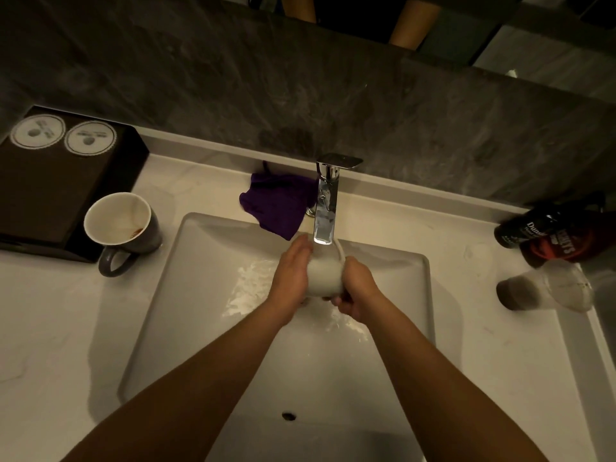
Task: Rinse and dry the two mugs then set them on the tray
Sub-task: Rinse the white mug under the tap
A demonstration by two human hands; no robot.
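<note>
My left hand (290, 275) and right hand (355, 288) were both wrapped around the white mug (325, 278) at frame centre, fingers curled against its sides, left palm on one flank, right hand gripping lower down. The mug sat directly under the chrome faucet (325, 208) spout, tilted over the white sink (206, 261) basin. Splashes showed on the basin floor around my wrists. Just behind the faucet, a purple cloth (278, 201) lay bunched on the counter (50, 328), its corner hanging over the sink edge. Centre left, the grey mug (123, 228) stood upright on the counter, brown stain inside, handle toward me, touching the dark tray (50, 195). Two round paper coasters (63, 135) lay on the tray at upper left. At right edge, dark bottles (546, 235) lay on the counter near an overturned glass (546, 288).
</note>
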